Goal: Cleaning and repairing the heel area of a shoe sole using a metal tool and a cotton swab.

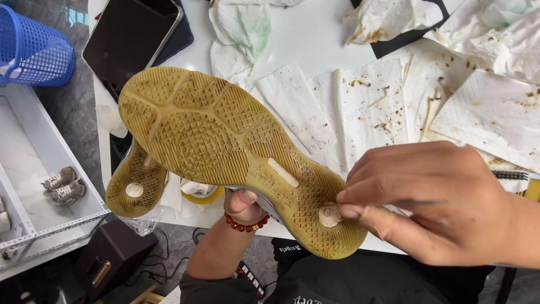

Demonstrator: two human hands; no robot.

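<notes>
A shoe is turned sole-up, its yellowed rubber sole (219,141) filling the middle of the view. My left hand (243,205), with a red bead bracelet on the wrist, grips the shoe from underneath, mostly hidden by it. My right hand (433,200) pinches a thin metal pick, its tip hidden behind my fingers at the white round plug (329,217) in the sole's heel. A second shoe's sole (135,183) lies sole-up under the first, at the left.
Dirty, brown-speckled paper towels (394,101) cover the white table (315,39). A dark tablet (132,39) lies at the back left. A blue basket (31,48) and a grey shelf holding small shoes (63,186) stand left of the table. A tape roll (199,194) sits under the shoes.
</notes>
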